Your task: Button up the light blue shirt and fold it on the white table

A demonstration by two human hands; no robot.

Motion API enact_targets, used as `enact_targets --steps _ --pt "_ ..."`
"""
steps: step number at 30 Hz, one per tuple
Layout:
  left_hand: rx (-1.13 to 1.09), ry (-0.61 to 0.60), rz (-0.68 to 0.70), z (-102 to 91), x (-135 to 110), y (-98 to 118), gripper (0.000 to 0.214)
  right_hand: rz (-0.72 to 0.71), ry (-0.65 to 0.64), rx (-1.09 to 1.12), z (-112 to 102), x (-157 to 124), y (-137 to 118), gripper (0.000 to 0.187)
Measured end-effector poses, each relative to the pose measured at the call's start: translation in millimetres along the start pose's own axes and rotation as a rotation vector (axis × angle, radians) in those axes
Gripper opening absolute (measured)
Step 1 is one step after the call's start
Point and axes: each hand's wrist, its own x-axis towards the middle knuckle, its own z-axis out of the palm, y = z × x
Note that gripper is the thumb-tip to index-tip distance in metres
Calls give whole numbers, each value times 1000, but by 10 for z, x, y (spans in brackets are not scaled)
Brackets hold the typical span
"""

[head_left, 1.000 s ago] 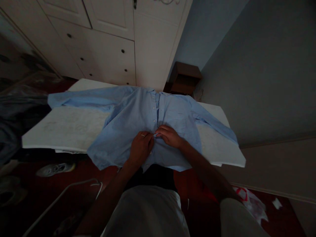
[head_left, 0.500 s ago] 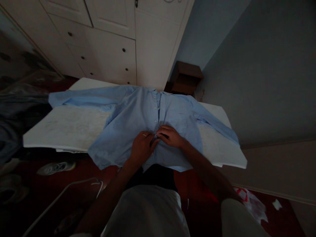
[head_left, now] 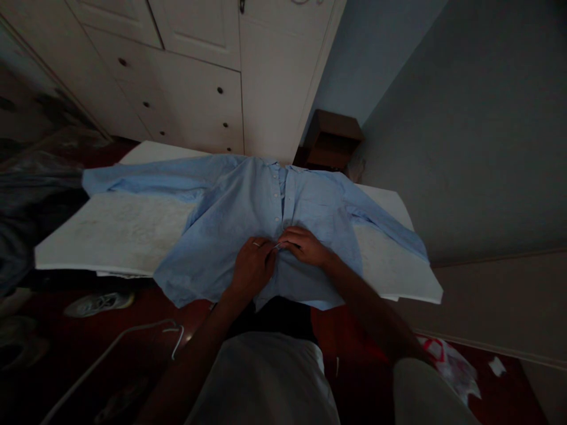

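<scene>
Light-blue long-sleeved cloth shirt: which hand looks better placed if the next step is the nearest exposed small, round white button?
Probably the right hand: it lies higher on the light-blue shirt, closer to that white button. The left hand sits lower, though both appear to pinch the shirt.

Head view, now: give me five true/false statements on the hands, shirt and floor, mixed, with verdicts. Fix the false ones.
1. The left hand and right hand meet at the front of the shirt. True.
2. The ring is on the right hand. False: it is on the left hand.
3. The shirt lies on a white board. True.
4. Both sleeves are tucked under the shirt. False: they spread out to either side.
5. A shoe sits on top of the board. False: it is on the floor.
</scene>
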Motion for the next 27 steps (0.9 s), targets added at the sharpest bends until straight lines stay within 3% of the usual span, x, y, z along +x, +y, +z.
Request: enact_targets --steps 8,13,27 --pt "13 -11 -30 11 1 21 19 -29 -67 13 -67 -18 31 17" --pt "18 -16 -57 10 7 24 21 -37 -61 -135 -42 -19 3 13" --pt "41 -90 10 -19 54 -14 20 119 -56 -326 115 14 -57 14"
